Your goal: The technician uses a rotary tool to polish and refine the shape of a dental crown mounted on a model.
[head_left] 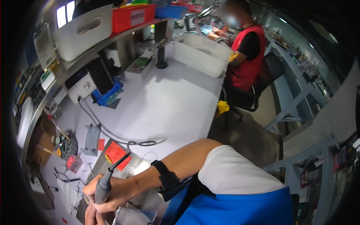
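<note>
My right hand [119, 192] is closed around the thick grey handle of a soldering iron [102, 190], its tip end pointing down and hidden by the fingers. From the handle's top a dark cable [120, 160] runs up across the table. My left hand [91, 216] shows only at the lower edge, its fingers drawn together right beside the right hand; what they hold is hidden. A ribbed silvery piece [132, 216] lies just right of the hands. Beneath them is a metal plate [152, 200] with a red patch [117, 154] on its far part.
A white knobbed unit [85, 87] with a dark phone-like slab [100, 77] stands at the far left. Nearer are a grey stand [91, 139], a round tool holder [66, 145] and a red reel [74, 163]. A white bin [202, 56] stands near a seated person in a red vest [249, 56].
</note>
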{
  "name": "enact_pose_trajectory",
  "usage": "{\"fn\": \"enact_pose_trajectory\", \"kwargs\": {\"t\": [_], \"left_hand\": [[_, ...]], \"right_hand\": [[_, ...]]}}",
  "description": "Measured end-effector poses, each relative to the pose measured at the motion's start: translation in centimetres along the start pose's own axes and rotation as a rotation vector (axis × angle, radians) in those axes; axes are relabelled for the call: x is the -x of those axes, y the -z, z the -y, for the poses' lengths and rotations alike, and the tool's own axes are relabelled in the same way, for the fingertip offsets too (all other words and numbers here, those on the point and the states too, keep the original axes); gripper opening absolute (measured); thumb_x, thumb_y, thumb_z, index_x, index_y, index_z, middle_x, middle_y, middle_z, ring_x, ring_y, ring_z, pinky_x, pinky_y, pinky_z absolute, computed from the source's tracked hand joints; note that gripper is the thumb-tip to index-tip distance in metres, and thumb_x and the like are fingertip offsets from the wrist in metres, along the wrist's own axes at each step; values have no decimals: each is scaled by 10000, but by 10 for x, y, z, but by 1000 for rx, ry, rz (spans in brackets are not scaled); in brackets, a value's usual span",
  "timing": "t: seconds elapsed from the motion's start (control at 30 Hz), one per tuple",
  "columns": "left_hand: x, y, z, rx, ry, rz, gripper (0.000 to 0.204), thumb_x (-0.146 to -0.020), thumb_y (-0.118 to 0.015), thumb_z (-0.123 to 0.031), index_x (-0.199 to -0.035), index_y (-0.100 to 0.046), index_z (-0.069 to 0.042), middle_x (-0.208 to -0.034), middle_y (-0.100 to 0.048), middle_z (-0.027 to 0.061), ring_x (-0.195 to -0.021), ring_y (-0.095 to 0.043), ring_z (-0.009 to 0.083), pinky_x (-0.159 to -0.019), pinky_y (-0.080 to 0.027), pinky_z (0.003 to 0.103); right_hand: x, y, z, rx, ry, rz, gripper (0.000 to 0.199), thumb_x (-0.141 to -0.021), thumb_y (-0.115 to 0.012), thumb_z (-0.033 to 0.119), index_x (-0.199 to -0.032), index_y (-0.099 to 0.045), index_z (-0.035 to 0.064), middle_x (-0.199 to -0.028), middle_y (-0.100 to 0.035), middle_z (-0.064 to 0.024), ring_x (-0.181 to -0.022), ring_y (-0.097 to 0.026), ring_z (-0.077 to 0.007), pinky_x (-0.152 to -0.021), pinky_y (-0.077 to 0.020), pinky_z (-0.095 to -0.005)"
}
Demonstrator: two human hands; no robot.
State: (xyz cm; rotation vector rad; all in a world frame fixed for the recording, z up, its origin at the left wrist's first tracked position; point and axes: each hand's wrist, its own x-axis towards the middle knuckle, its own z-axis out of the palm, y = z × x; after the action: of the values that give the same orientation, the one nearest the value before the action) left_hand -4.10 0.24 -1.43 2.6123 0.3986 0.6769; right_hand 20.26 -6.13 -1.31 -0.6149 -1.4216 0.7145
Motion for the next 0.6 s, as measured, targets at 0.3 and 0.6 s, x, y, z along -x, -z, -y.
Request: {"fn": "enact_pose_trajectory", "kwargs": {"t": [0.3,0.6], "left_hand": [[8,5,14,-247,-83,101,313,-997,-614,-143,-1267,-646,13,-1238,-660,188,-1140,-639,306,-988,-516,354],[9,-2,34,-295,-25,132,320,-998,-623,-162,-1263,-647,15,-1235,-665,179,-1132,-640,288,-976,-517,354]], "right_hand": [[-1,-3,-3,-13,41,-25,221,-740,-645,89,-703,-446,0,-657,-541,-136,-634,-618,-284,-592,-478,-357],[0,-3,-6,-4,58,-27,219,-737,-644,85,-706,-444,0,-664,-565,-138,-635,-625,-294,-592,-484,-363]]}}
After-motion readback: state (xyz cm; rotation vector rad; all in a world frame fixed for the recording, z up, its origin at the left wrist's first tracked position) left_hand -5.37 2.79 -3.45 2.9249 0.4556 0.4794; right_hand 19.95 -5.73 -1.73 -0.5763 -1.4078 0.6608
